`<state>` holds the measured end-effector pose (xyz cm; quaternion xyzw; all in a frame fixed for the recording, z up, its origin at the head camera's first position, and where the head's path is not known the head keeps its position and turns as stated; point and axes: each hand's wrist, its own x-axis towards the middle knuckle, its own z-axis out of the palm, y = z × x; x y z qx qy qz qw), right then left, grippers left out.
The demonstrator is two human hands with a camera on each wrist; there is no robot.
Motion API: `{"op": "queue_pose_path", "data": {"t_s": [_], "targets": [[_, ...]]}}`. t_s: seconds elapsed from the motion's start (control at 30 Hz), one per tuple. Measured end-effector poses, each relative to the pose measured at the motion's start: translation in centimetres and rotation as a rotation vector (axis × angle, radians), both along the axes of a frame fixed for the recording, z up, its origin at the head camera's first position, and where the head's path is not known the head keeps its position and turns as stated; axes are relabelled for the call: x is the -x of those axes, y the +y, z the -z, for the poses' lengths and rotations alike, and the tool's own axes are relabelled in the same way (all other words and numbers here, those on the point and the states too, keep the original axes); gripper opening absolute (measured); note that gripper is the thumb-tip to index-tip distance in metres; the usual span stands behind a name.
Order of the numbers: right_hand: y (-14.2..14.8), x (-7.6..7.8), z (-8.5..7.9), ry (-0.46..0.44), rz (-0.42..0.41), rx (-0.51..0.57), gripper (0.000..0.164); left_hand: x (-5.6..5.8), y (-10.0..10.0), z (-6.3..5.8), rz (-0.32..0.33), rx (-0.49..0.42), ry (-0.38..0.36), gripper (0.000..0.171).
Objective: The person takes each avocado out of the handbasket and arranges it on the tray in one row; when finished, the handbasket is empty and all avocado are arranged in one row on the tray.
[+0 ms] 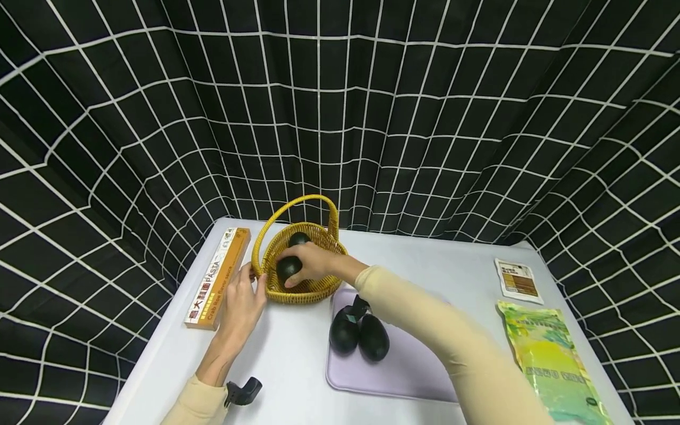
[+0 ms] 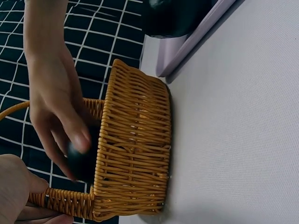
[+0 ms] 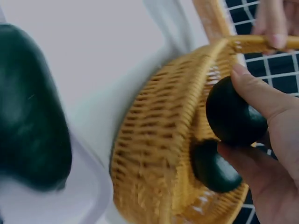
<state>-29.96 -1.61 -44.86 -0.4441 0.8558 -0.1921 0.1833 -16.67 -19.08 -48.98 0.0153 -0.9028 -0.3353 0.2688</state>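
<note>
My right hand [image 1: 313,261] grips a smooth, dark green avocado [image 3: 233,112] between thumb and fingers, inside the rim of a yellow wicker basket [image 1: 305,298]. A second avocado [image 3: 216,168] lies deeper in the basket, just beyond the held one. At the basket's left side, my left hand [image 1: 241,301] pinches the lower end of the arched handle [image 2: 60,199], thumb on one side and fingers on the other. Two more avocados [image 1: 374,339] rest on a pale purple tray [image 1: 404,378] below my right forearm.
An orange and white pasta box [image 1: 219,277] lies left of the basket. Over on the right are a small white and brown packet [image 1: 517,280] and a green-yellow bag [image 1: 555,360]. A black curtain with a white grid [image 1: 361,118] hangs behind the white table [image 1: 287,366].
</note>
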Motion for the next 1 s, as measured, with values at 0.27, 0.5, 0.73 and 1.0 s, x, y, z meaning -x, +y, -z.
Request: {"op": "queue_pose_path", "data": {"t_s": [0.27, 0.5, 0.73, 1.0], "targets": [[7.4, -1.6, -2.4, 0.002, 0.132, 0.152, 0.068, -0.2, 0.0, 0.0, -0.006, -0.007, 0.000, 0.043], [15.4, -5.0, -2.6, 0.001, 0.276, 0.270, 0.069, -0.3, -0.4, -0.1, -0.015, 0.005, 0.008, 0.045], [21.2, -8.8, -1.5, 0.015, 0.399, 0.287, 0.070, -0.5, -0.3, -0.1, -0.016, 0.011, 0.007, 0.043], [24.6, -13.0, 0.6, 0.048, 0.451, 0.278, 0.069, -0.3, 0.1, 0.0, 0.005, 0.016, 0.026, 0.043]]}}
